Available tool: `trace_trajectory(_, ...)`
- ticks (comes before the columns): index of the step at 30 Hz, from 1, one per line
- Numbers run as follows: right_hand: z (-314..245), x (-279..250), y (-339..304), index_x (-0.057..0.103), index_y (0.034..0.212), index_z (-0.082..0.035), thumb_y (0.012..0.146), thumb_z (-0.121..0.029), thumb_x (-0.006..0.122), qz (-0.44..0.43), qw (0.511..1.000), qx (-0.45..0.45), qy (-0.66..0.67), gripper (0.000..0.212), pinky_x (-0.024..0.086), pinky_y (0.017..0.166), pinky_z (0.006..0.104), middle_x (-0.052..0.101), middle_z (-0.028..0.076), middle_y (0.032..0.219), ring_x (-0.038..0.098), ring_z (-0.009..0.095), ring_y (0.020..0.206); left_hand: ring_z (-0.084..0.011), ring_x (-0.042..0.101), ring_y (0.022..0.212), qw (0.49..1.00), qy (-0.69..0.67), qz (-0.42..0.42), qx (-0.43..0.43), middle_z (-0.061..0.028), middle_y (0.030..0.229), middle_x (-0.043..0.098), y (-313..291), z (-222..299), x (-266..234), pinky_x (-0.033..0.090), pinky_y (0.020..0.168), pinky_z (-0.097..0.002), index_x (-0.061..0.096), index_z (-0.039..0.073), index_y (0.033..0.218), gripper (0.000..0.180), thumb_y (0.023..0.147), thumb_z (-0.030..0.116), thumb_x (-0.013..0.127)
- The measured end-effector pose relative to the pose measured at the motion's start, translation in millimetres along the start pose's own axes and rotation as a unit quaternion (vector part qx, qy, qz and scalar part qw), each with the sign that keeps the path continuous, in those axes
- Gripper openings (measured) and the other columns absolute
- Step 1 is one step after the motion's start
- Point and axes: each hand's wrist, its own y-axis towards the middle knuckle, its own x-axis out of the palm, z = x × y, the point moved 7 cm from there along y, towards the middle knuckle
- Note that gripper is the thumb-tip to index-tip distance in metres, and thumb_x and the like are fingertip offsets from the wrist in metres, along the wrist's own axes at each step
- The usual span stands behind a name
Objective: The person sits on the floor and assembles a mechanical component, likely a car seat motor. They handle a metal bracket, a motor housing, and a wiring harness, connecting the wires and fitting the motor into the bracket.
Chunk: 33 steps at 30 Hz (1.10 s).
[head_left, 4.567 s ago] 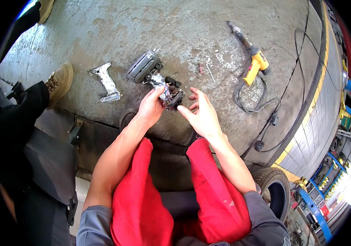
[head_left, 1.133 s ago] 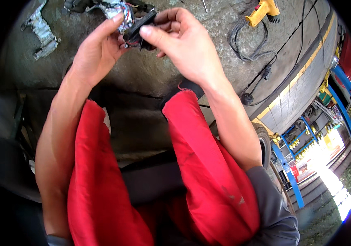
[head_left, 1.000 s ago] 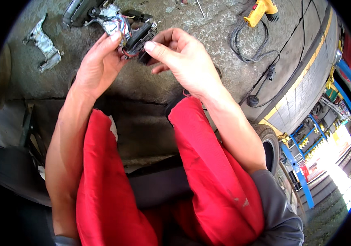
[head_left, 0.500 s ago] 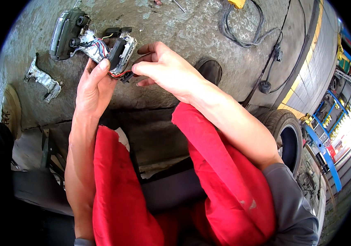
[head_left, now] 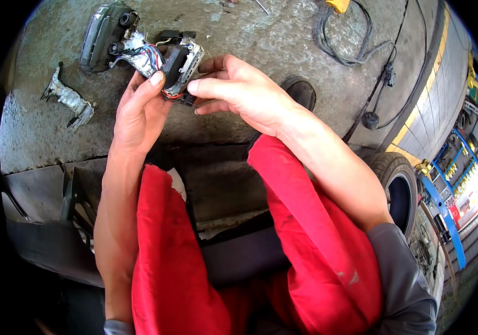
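Observation:
An opened power tool with a dark body (head_left: 100, 43) and a whitish, greasy half-shell handle lies at the upper left. Red, blue and dark wires (head_left: 150, 56) run along the handle to a black block (head_left: 177, 65) in its wide base. My left hand (head_left: 141, 111) grips the handle end from below, thumb on top. Around the base's right edge are the curled fingers of my right hand (head_left: 233, 84), with its thumb pressed on the rim. Just under that thumb, red wires (head_left: 172, 95) and a small black piece (head_left: 189, 100) show; the fingertips behind are partly hidden.
A loose whitish shell piece (head_left: 70, 100) lies on the concrete floor at left. Beyond my right arm are a coiled grey cable (head_left: 356, 58), a yellow object (head_left: 338, 5), a plug (head_left: 371, 120) and a tyre (head_left: 398, 184). A dark shoe (head_left: 300, 94) stands near my right forearm.
The whole view has shifted, so things appear farther right, and the shoe at far left has left it. The red wires and small black piece now sit closer against the base.

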Motion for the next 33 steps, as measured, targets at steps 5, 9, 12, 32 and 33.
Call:
trace_trajectory(5,2,6,-1,0.058,0.125,0.009,0.092,-0.015,0.079,-0.004,0.999,0.010,-0.043,0.046,0.061,0.085,0.0331,0.069,0.016,0.115,0.070,0.022,0.105,-0.0214,0.059,0.129,1.000,0.002,-0.010,0.001,-0.0086,0.137,0.063,2,1,6,0.043,0.112,-0.0434,0.050,0.004,0.144,0.046,0.103,0.016,0.065)
trace_trajectory(9,-5,10,-7,0.061,0.121,0.008,0.095,-0.011,0.076,0.003,0.999,-0.001,-0.041,0.036,0.061,0.083,0.0322,0.070,0.015,0.108,0.072,0.020,0.094,-0.0186,0.060,0.121,1.000,0.010,-0.005,0.002,-0.0056,0.127,0.066,2,1,3,0.044,0.109,-0.0412,0.056,0.006,0.134,0.035,0.102,0.017,0.066)
trace_trajectory(12,-10,8,-8,0.060,0.118,0.008,0.097,-0.007,0.072,0.014,0.998,-0.050,-0.033,0.028,0.062,0.081,0.0316,0.071,0.015,0.103,0.073,0.020,0.088,-0.0183,0.060,0.119,1.000,0.014,0.004,-0.004,-0.0054,0.125,0.067,3,1,5,0.044,0.108,-0.0405,0.058,0.006,0.132,0.034,0.100,0.017,0.067)
trace_trajectory(32,-9,2,-9,0.053,0.127,0.010,0.096,-0.011,0.073,0.083,0.984,-0.093,-0.129,0.042,0.060,0.080,0.0305,0.067,0.015,0.108,0.070,0.017,0.093,-0.0186,0.060,0.122,1.000,-0.002,-0.005,-0.005,-0.0064,0.131,0.065,3,0,10,0.044,0.108,-0.0394,0.054,0.005,0.139,0.046,0.098,0.017,0.072)
trace_trajectory(33,-7,2,-8,0.054,0.126,0.010,0.095,-0.013,0.076,0.090,0.977,-0.099,-0.166,0.043,0.059,0.079,0.0297,0.068,0.014,0.106,0.070,0.016,0.092,-0.0186,0.061,0.121,1.000,-0.002,-0.003,-0.005,-0.0066,0.131,0.065,3,0,10,0.045,0.107,-0.0392,0.054,0.004,0.138,0.046,0.098,0.017,0.073)
